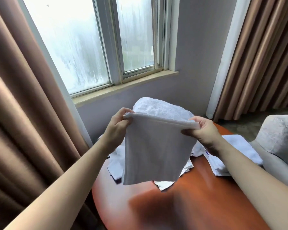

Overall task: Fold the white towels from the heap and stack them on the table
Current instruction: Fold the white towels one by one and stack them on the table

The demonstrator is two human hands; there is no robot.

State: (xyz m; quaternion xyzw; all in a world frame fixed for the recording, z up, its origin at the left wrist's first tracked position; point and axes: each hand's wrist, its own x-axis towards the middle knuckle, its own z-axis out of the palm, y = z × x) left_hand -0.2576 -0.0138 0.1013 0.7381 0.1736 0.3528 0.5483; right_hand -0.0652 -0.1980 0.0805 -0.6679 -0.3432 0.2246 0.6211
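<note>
Head view | my left hand point(119, 123) and right hand point(201, 130) each pinch a top corner of the towel point(153, 150), hanging above the worktop point(198, 196) before the heap point(160, 108) | I'd keep the top edge level, then bring corners together squarely.

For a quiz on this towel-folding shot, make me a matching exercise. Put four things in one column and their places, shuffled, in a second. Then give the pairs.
Things
1. held towel
2. heap of towels
3. flat towels
4. armchair

Places
a. at the picture's right edge, beside the table
b. hanging in the air, pinched at its top corners by the left hand and the right hand
c. lying on the table's right side
d. piled at the table's far side, below the window

Pairs: 1-b, 2-d, 3-c, 4-a
</note>
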